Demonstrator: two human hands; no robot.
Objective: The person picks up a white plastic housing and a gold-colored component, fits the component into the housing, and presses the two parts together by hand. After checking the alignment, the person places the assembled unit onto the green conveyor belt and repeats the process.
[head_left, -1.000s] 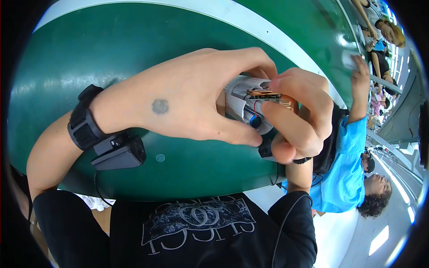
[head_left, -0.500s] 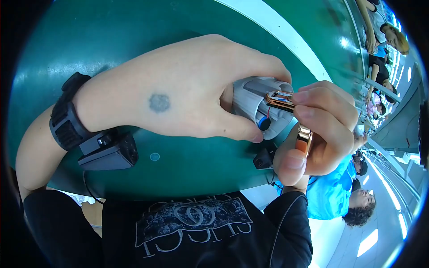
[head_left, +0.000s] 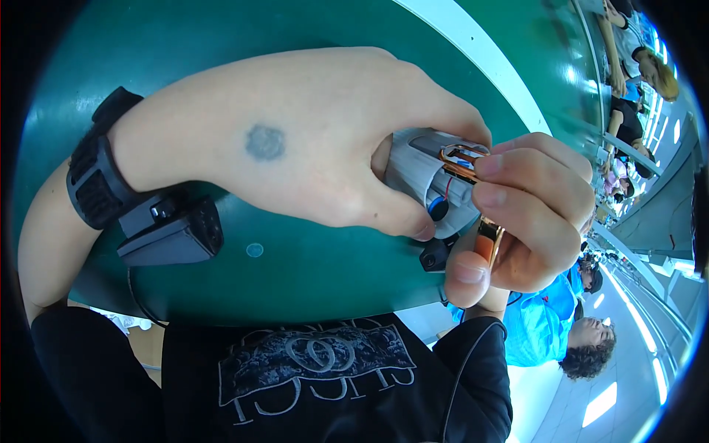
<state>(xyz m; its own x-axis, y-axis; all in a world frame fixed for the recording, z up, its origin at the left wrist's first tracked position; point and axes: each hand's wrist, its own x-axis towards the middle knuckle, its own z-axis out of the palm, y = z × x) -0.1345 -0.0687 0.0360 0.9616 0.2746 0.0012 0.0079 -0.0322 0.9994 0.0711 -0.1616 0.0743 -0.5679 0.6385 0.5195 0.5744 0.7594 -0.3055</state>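
Observation:
My left hand (head_left: pixel 332 140) is wrapped round a pale grey hollow plastic housing (head_left: pixel 413 168), its open end facing right. Inside the housing show a round black-and-blue component (head_left: pixel 438 207) and a thin red wire (head_left: pixel 448 186). From the right, my right hand (head_left: pixel 535 214) pinches a copper-coloured looped metal part (head_left: pixel 459 161) at the housing's mouth. A shiny gold-coloured piece (head_left: pixel 489 240) with an orange face sits between the right thumb and curled fingers. Whether it joins the looped part cannot be made out, because the fingers cover the middle.
Beneath my hands is a green tabletop (head_left: pixel 295 284) with a white curved strip (head_left: pixel 480 52) beyond. A black strapped device (head_left: pixel 173 229) is on my left wrist, another small black device (head_left: pixel 436 255) near my right. A person in blue (head_left: pixel 543 317) sits at right.
My right hand has moved slightly left, closer to the housing, with the looped part. The gold-coloured piece has tilted and shows less. My left forearm has shifted a little up and left.

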